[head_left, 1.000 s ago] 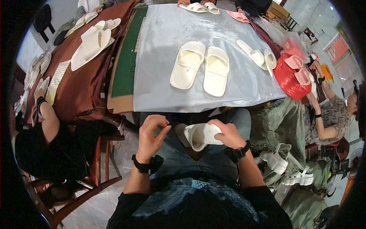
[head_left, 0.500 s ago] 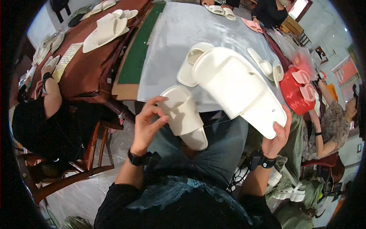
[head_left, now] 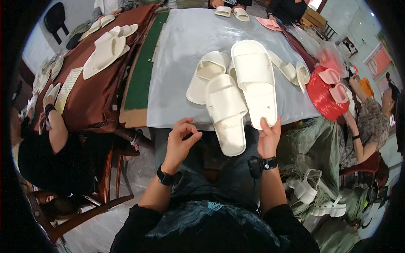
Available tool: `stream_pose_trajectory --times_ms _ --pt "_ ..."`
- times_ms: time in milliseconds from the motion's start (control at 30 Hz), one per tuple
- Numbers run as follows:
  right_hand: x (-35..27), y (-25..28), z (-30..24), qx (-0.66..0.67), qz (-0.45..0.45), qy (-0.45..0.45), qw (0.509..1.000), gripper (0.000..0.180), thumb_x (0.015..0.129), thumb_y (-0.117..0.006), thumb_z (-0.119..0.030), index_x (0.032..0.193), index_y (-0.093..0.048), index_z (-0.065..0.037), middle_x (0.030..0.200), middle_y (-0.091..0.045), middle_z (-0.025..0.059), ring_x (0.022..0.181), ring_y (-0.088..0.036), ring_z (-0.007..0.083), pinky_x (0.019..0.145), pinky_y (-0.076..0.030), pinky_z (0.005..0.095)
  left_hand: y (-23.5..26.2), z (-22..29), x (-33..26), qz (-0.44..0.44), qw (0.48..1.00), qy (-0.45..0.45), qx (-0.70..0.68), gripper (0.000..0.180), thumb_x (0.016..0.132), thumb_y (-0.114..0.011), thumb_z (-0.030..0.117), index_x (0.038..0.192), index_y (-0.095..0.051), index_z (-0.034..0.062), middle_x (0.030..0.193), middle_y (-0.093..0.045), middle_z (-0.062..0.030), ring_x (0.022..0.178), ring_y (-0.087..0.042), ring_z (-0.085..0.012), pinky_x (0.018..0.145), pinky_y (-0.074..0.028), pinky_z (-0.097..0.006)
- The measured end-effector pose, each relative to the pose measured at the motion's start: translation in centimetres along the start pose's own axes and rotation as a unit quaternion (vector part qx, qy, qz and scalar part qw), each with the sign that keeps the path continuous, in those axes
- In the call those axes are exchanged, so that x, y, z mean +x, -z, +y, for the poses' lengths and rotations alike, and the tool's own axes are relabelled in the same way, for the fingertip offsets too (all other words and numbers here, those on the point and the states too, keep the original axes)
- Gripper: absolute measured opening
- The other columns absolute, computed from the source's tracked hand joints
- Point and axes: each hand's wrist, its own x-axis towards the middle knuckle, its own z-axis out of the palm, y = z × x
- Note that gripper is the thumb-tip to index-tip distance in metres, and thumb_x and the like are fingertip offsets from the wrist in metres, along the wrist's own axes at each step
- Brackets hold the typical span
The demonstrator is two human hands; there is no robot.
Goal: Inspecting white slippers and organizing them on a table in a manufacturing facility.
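My right hand (head_left: 268,137) is closed on the heel end of a white slipper (head_left: 254,103), thumb on the footbed. This slipper is held up over the table with its toe pointing away. Just left of it, another white slipper (head_left: 228,111) sticks out past the table's near edge, heel toward me; what supports it I cannot make out. My left hand (head_left: 182,141) is beside that heel without touching it, fingers loosely curled and thumb apart, nothing visible in them. Behind, a white slipper (head_left: 202,80) rests on the table, partly covered.
The table (head_left: 173,101) has a grey covering. More white slippers (head_left: 291,71) and a red bundle (head_left: 322,95) with pink slippers lie at right. A brown-covered table (head_left: 90,95) stands left, a wooden chair (head_left: 90,215) below it. Co-workers sit left, right and at the far edge.
The right-hand slipper has swung left and upright, toe now pointing away. The slipper beside my left hand has shifted right and farther away. My left hand has moved slightly right and toward me.
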Motion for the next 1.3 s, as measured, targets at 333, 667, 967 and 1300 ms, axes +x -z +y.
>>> stream_pose_trajectory --times_ms 333,667,967,1300 --pt "-0.6 1.3 3.1 0.014 0.007 -0.041 0.999 0.049 0.088 -0.066 -0.009 0.129 -0.040 -0.002 0.121 -0.054 0.0101 0.112 -0.052 0.0202 0.097 -0.043 0.0361 -4.5 -3.1 -0.3 -0.124 0.988 0.086 -0.015 0.011 0.080 -0.074 0.002 0.084 -0.064 0.0020 0.110 -0.053 -0.0057 0.092 -0.057 -0.0128 0.081 -0.049 -0.026" --pt "-0.9 2.2 4.0 0.031 0.030 -0.056 0.997 0.046 0.091 -0.062 -0.011 0.131 -0.039 -0.006 0.122 -0.055 0.0112 0.106 -0.059 0.0222 0.086 -0.053 0.0400 -7.0 -5.1 0.3 -0.159 0.982 0.018 -0.097 0.011 0.077 -0.075 0.000 0.085 -0.067 0.0020 0.102 -0.053 -0.0024 0.091 -0.057 -0.0117 0.082 -0.049 -0.026" --pt "-1.3 2.6 4.1 0.086 0.014 -0.110 0.990 0.043 0.092 -0.061 -0.008 0.130 -0.040 -0.007 0.122 -0.054 0.0105 0.105 -0.060 0.0244 0.084 -0.055 0.0409 -7.0 -5.4 0.6 -0.126 0.988 -0.044 -0.079 0.011 0.078 -0.074 -0.001 0.085 -0.066 0.0009 0.104 -0.053 -0.0018 0.096 -0.056 -0.0123 0.086 -0.048 -0.029" --pt "-2.0 2.9 4.6 0.076 0.002 -0.116 0.990 0.040 0.093 -0.059 -0.010 0.129 -0.042 -0.010 0.121 -0.057 0.0068 0.104 -0.061 0.0205 0.085 -0.053 0.0356 -6.8 -4.1 0.7 -0.081 0.987 0.006 -0.140 0.010 0.079 -0.073 -0.001 0.084 -0.064 0.0002 0.101 -0.053 -0.0013 0.094 -0.056 -0.0117 0.084 -0.047 -0.026"
